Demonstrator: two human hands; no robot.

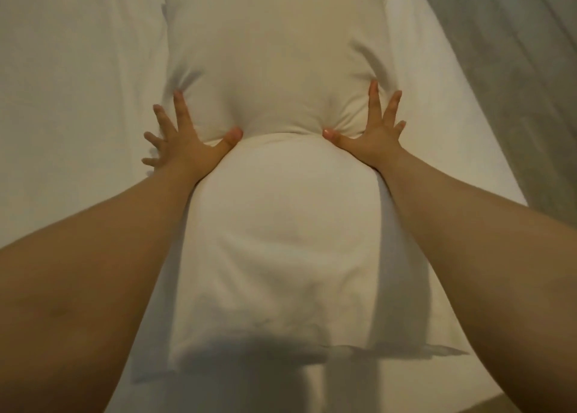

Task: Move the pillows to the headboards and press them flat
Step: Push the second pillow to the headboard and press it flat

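White pillow (281, 241) on white bed sheet (78, 100), grey curtain (515, 69) right.

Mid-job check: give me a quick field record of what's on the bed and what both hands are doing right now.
pillow: white, lying lengthwise on the bed, pinched in at its middle
left hand: fingers spread, pressing into the pillow's left side
right hand: fingers spread, pressing into the pillow's right side
sheet: white, under the pillow
curtain: grey, along the right
headboard: not in view
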